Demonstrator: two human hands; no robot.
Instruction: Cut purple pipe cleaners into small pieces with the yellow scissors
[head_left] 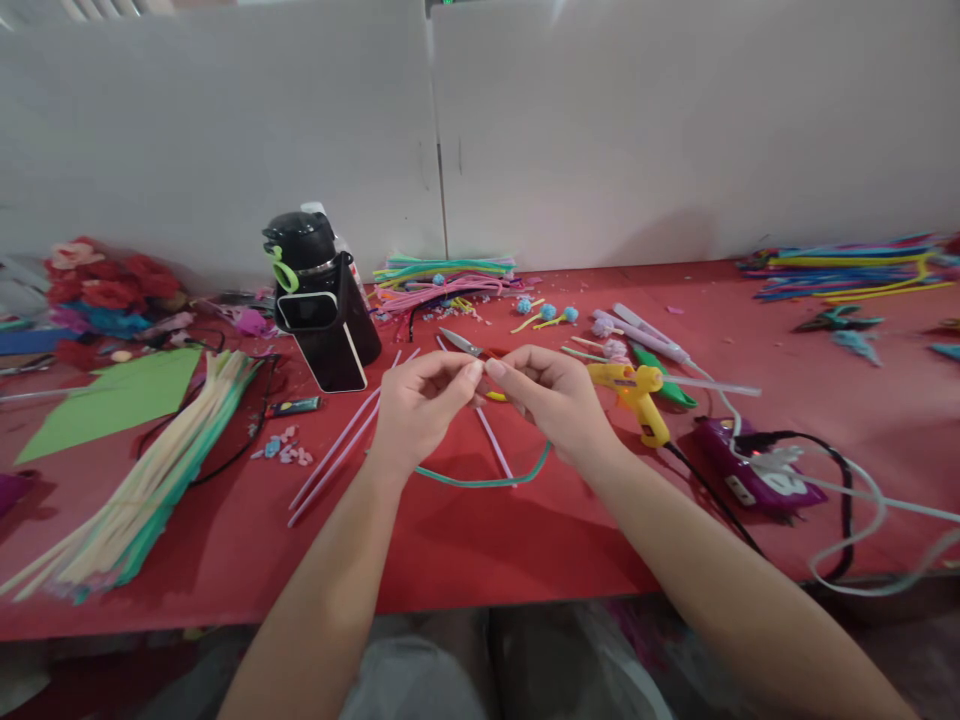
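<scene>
My left hand (431, 400) and my right hand (555, 395) meet above the middle of the table, thumbs and forefingers pinched together tip to tip. A green pipe cleaner (472, 484) sags in a curve below them. Its two sides run up behind my hands, and its ends are hidden by my fingers. Just beyond the fingertips lie scissors (459, 342) with the blades pointing away to the left. Purple pipe cleaners (337, 450) lie beside my left hand, and another purple pipe cleaner (491, 440) is under the green curve.
Left are a bundle of cream and green pipe cleaners (157, 480), a phone (330, 350) against a black bottle (300, 240), and small beads (285, 447). Right are a yellow glue gun (637, 395), a purple power strip (750, 470) with cables, and pom-pom stems (551, 315).
</scene>
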